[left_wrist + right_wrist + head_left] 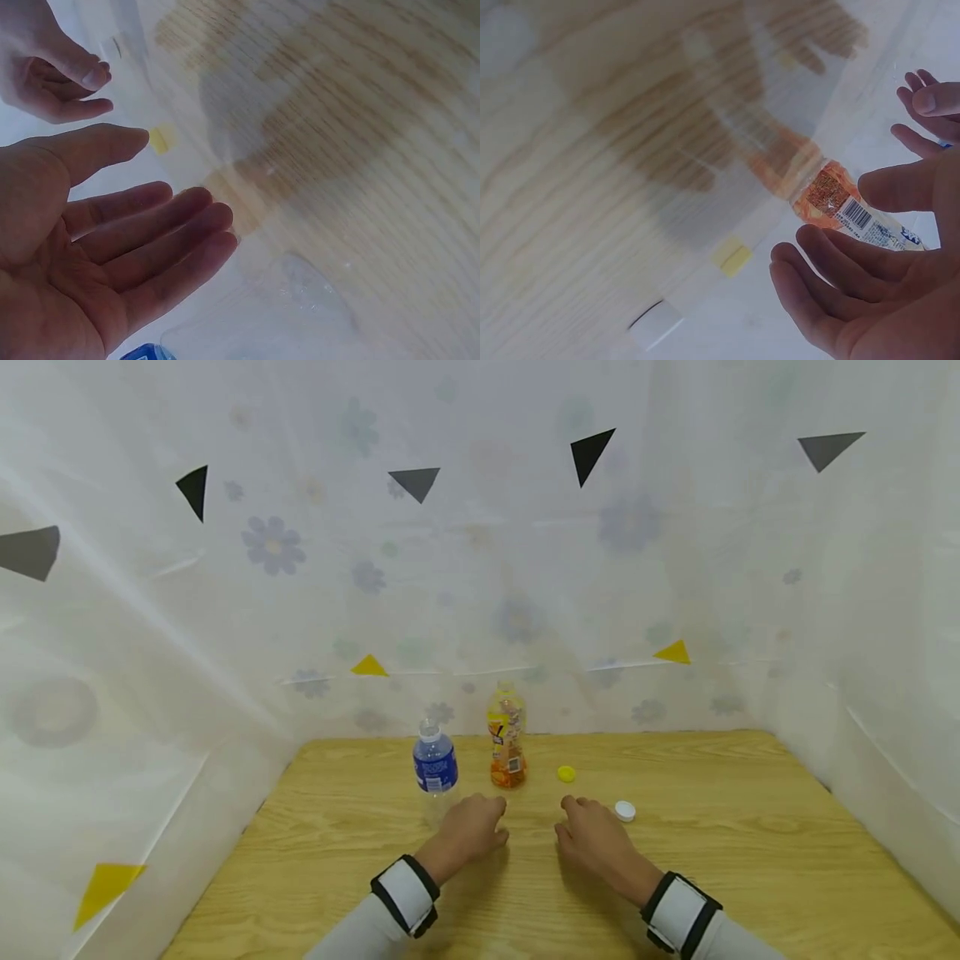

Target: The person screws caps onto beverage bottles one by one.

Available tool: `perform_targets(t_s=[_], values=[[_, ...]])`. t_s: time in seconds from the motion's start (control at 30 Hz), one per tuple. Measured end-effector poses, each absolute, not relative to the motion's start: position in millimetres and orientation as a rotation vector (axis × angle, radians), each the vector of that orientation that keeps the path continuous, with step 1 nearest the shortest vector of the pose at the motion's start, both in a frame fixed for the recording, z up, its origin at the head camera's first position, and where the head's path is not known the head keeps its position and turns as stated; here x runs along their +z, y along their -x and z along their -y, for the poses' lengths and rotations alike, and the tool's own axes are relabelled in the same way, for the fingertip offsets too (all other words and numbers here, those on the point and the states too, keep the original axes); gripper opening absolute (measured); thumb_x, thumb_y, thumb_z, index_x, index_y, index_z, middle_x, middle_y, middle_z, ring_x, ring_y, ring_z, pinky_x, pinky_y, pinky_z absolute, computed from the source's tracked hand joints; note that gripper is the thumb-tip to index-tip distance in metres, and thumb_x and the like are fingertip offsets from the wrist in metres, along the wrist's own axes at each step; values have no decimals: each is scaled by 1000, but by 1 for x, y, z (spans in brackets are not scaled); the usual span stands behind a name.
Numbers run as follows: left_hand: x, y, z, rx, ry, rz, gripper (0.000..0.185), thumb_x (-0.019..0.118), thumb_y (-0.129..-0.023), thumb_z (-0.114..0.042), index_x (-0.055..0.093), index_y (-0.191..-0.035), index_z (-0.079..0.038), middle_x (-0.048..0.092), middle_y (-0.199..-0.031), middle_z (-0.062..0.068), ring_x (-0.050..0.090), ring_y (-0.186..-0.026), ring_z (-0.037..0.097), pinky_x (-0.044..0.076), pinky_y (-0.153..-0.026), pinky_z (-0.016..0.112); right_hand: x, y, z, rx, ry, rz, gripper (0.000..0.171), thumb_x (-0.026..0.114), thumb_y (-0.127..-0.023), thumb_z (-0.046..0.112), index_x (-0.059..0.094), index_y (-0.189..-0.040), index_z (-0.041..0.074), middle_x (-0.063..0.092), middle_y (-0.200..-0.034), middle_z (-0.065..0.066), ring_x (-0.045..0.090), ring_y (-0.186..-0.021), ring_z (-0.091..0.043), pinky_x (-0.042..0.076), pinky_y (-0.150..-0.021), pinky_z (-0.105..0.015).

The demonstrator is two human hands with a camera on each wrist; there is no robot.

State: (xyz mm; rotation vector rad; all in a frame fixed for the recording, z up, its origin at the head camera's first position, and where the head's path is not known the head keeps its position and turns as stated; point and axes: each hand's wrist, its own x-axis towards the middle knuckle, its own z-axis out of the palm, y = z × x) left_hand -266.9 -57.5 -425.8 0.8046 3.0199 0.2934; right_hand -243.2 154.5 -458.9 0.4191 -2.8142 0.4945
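Standing uncapped: blue-labelled water bottle (435,767), orange juice bottle (507,737).

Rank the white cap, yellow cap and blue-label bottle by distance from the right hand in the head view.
From the right hand:
1. White cap, just to its right.
2. Yellow cap, beyond the fingertips.
3. Blue-label bottle, far left, past the left hand.

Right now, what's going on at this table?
A person has both hands on a wooden table, holding nothing. The left hand rests just in front of a water bottle with a blue label, the right hand beside a white cap. An orange drink bottle stands upright behind the hands, with a yellow cap lying to its right. Both bottles look uncapped, and both hands' fingers are relaxed and open.
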Motion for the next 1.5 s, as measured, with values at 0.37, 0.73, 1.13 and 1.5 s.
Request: perform_targets(t_s=[0.37,0.73,1.13,1.5], values=[[-358,275,50,777,-882,-3063,20,66,-99,-22,70,-110,-6,68,-70,4,50,-49,8,38,-46,23,-460,244,-159,484,-429,2791,25,72,-90,8,65,-109,-5,68,-96,-19,68,-83,-32,57,-71,-43],[-259,290,98,1564,-547,-3298,38,67,-97,-39,67,-118,-7,69,-100,14,64,-90,29,52,-76,43,-462,246,-156,488,-465,2784,23,69,-91,8,65,-108,-6,67,-93,-18,66,-80,-29,55,-68,-43],[-325,307,131,1900,-95,-3039,72,71,-91,-50,48,-143,-7,54,-128,19,52,-118,36,46,-96,51,-461,245,-158,513,-475,2808,22,66,-93,7,64,-110,-6,67,-94,-18,66,-84,-30,55,-70,-42],[-368,303,133,1743,-102,-2887,97,76,-86,-53,23,-161,-25,41,-145,20,45,-132,37,46,-99,58,-464,248,-154,506,-501,2785,19,67,-92,7,64,-106,-6,65,-89,-16,64,-79,-28,54,-68,-42]])
